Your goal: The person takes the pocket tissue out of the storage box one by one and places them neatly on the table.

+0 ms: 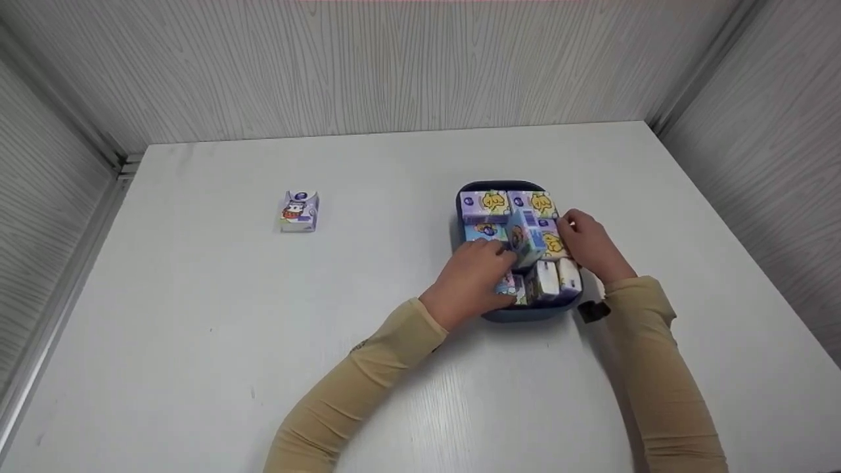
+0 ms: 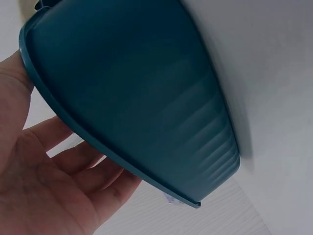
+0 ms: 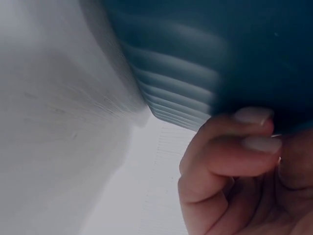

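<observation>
- Nearest me, tan sleeves [image 1: 378, 355] reach toward the teal bin [image 1: 529, 315].
- The left hand [image 1: 470, 279] spreads wide over the bin's left side; the right hand [image 1: 589, 244] curls at its right edge, whether gripping I can't tell.
- I'd steady the bin while easing the jutting blue pack [image 1: 525, 238] level.
- Small packs [image 1: 485, 205] crowd the bin; a lone pack [image 1: 299, 213] sits left of it.

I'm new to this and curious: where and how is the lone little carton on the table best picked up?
The purple-and-white carton is probably best pinched by its left and right sides, thumb opposite fingers, coming from above. Its boxy shape offers opposing sides, and bare tabletop around it leaves finger room. The left hand is nearer.
</observation>
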`<action>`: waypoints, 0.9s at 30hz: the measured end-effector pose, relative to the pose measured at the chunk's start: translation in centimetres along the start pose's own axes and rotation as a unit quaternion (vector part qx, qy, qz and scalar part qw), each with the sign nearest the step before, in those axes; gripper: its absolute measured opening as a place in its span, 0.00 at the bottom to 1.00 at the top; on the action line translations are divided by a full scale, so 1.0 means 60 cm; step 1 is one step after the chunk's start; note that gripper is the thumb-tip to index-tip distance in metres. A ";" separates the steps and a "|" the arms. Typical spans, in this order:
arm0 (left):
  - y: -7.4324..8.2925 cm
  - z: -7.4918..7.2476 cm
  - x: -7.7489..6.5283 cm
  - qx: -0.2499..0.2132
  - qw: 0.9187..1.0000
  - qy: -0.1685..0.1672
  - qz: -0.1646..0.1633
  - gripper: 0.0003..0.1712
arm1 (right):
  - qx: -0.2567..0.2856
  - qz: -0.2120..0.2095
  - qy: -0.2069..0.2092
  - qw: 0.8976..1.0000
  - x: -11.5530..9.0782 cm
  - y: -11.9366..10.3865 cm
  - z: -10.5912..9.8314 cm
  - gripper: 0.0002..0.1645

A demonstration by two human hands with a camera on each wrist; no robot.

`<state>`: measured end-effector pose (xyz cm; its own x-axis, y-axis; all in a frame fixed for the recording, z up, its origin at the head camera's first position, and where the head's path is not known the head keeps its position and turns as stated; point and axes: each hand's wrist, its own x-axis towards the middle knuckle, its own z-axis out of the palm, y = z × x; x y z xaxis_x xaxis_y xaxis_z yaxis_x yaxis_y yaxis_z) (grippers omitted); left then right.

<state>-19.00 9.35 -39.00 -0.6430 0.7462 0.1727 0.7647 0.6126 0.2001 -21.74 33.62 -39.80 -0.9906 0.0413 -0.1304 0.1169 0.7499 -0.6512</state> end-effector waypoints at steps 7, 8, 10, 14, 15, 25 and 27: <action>0.004 -0.029 -0.011 -0.027 0.997 0.063 0.027 0.29 | 0.007 -0.003 0.007 1.000 0.003 0.000 0.000 0.23; 0.004 -0.034 -0.013 -0.030 0.996 0.075 0.032 0.29 | 0.008 -0.002 0.007 1.000 0.003 0.001 0.000 0.23; 0.003 -0.045 -0.018 -0.033 0.994 0.096 0.038 0.29 | 0.007 -0.002 0.006 1.000 0.003 0.002 0.000 0.24; -0.004 -0.062 -0.030 -0.038 0.992 0.115 0.034 0.30 | 0.008 -0.003 0.004 1.000 0.004 0.004 0.001 0.24; -0.007 -0.066 -0.034 -0.038 0.992 0.114 0.031 0.30 | 0.009 -0.004 0.003 1.000 0.004 0.004 0.001 0.24; -0.073 -0.077 -0.090 -0.039 0.993 0.097 -0.061 0.32 | 0.005 -0.010 0.000 1.000 0.004 0.005 0.004 0.24; -0.088 -0.074 -0.101 -0.035 0.992 0.086 -0.086 0.31 | 0.005 -0.008 0.001 1.000 0.004 0.006 0.003 0.24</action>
<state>-19.34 0.44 -36.83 -0.7659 0.5736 0.2905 0.6424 0.7023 0.3069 -21.91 33.78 -40.18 -0.9924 0.0301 -0.1190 0.1018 0.7433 -0.6612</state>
